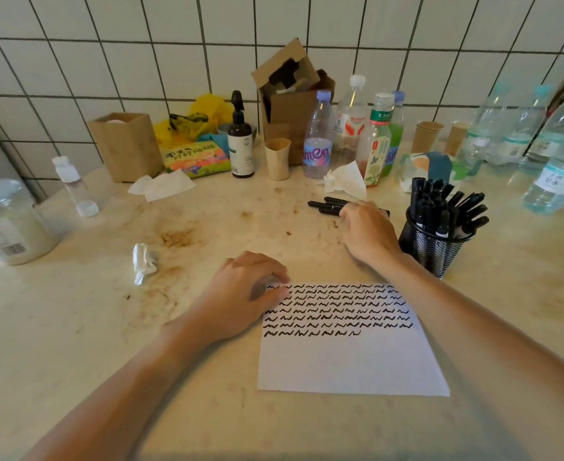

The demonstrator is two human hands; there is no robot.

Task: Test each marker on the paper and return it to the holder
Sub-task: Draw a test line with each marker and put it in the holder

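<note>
Landmark = mesh holder (435, 251), packed with black markers, caps up. Loose markers (332, 205) lie on the worktop (107, 327) just left of the holder, beyond the paper (350, 357), which sits near-left of it, seven rows of squiggles, last row part full. Right hand (367, 234) is over the loose pile, fingers curled down onto it; can't tell if one is actually pinched. Left hand (247, 294) has fingertips pressing the paper's top-left corner, gripping nothing. Markers look light, stiff, smooth and prone to roll: pinch mid-barrel. Paper is thin and slides, so hold it pinned
</note>
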